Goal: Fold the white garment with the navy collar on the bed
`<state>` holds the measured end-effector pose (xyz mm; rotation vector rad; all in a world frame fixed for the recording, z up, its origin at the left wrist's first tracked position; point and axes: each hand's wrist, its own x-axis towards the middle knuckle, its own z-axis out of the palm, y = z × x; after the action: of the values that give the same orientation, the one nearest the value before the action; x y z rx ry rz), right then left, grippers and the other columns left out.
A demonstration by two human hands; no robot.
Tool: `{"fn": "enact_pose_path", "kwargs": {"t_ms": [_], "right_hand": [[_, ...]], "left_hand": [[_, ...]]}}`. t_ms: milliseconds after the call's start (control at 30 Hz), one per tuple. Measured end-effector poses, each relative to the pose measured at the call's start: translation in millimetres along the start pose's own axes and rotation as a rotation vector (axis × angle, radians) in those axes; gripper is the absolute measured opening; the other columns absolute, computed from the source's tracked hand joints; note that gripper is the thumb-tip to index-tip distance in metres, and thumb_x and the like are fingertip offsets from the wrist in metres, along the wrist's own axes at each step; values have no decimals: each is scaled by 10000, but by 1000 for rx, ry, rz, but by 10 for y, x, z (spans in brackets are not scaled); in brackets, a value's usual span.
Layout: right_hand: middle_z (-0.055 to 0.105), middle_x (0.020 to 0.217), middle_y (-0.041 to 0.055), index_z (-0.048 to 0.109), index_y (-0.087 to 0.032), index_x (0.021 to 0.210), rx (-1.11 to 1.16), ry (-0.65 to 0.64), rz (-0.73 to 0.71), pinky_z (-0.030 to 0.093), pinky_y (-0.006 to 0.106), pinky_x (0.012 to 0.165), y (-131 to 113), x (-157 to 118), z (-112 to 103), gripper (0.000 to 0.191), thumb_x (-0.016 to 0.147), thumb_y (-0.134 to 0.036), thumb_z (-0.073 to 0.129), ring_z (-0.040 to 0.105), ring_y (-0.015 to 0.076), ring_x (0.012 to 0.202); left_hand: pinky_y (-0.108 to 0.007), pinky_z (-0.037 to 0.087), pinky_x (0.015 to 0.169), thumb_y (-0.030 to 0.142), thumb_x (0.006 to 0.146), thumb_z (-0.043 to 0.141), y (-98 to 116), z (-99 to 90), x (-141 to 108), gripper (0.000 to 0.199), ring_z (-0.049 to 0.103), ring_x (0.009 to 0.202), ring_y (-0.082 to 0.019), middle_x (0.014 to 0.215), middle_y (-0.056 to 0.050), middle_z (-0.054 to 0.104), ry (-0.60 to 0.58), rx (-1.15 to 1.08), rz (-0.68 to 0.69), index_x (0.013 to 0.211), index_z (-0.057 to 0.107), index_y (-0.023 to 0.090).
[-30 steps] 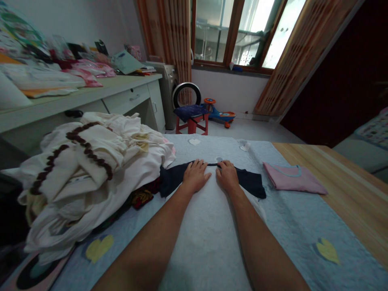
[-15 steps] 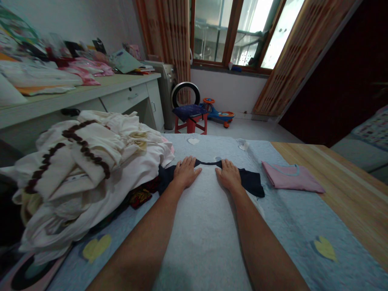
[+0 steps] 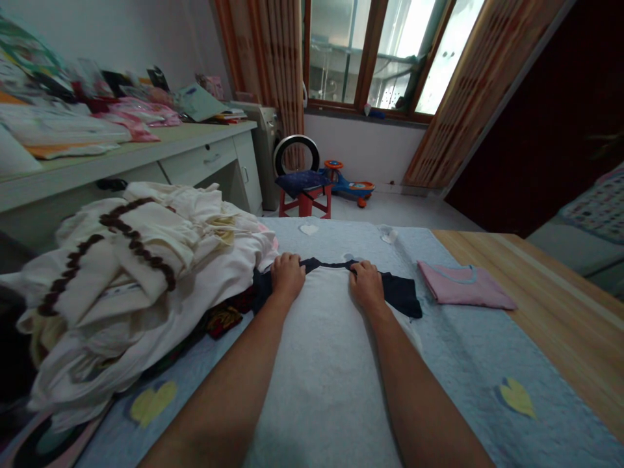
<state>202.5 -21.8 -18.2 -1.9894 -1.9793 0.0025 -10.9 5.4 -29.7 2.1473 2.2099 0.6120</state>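
Observation:
A T-shirt with a light body and dark navy collar and sleeves lies spread flat in front of me, its collar at the far end. My left hand is on the left shoulder of the shirt, fingers curled into the dark fabric. At the right side of the collar, my right hand has its fingers bent and closed on the cloth, thumb near the neckline. The dark right sleeve sticks out beyond that hand; the left sleeve partly meets the clothes pile.
A heap of cream clothes with brown trim rises on the left. To the right lies a folded pink garment on the light blue cloth over a wooden table. A red stool and toy car stand beyond.
My left hand has slid left, from beside the collar toward the shoulder. Fingers of both hands, flat before, are now curled on the fabric. The shirt stays in nearly the same place.

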Motion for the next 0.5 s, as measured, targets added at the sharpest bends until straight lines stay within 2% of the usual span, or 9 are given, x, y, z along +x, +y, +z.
{"fn": "enact_pose_path", "kwargs": {"t_ms": [200,367,500], "right_hand": [[571,1361,122,574,-151,1325,-51,-37,5,352,339,1044,34,-32,26,412,952,-263,438,505,243,1233],[448,1519,123,456,-124,1453,-88,-121,20,251,351,1141,74,-50,51,516,983,-319,367,378,238,1395],[347,1584,130,395,-118,1498,-120,-164,87,212,400,1165,93,-56,74,577,995,-397,337,297,262,1451]], "left_hand": [[-389,421,954,317,906,588,-3,-45,-2,157,526,1122,-279,1146,-75,618,-33,-13,-50,1021,656,235],[-386,418,916,272,921,558,-13,-42,8,128,545,1080,-270,1106,-68,647,-43,-37,-1,1022,621,228],[-385,409,901,203,935,500,-1,-97,21,157,559,1046,-253,1074,-65,661,-27,-49,27,1045,608,231]]}}
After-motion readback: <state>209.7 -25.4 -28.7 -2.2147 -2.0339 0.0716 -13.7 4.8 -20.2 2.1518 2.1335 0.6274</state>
